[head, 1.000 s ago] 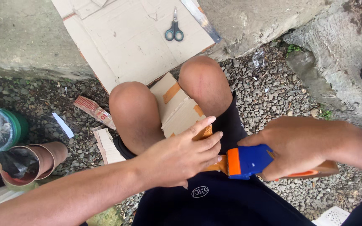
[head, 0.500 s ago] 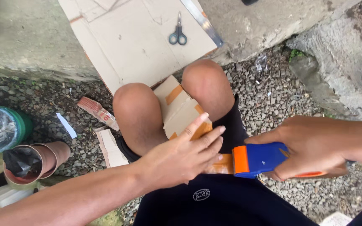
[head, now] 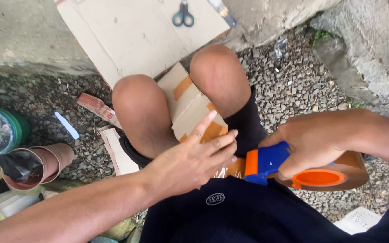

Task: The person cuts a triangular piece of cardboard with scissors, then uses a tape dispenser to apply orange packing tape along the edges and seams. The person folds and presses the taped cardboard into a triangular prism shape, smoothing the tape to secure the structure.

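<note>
A cardboard box [head: 183, 101] with brown tape strips is wedged between my two knees. My left hand [head: 194, 157] lies flat on its near end, fingers spread, pressing the tape down. My right hand [head: 314, 141] grips a blue and orange tape dispenser [head: 271, 164] carrying a roll of brown tape [head: 338, 173]. A short stretch of tape runs from the dispenser to the box under my left fingers.
A big flattened sheet of cardboard [head: 131, 31] lies on the concrete ahead, with scissors [head: 183, 17] on it. Gravel covers the ground. At left stand a green container [head: 1, 132] and a brown pipe [head: 37, 164] holding a black bag. Cardboard scraps [head: 115, 150] lie by my left leg.
My right hand has drawn the dispenser rightward and a little down, away from the box. My left hand has stayed on the box, its fingers spreading wider over the tape.
</note>
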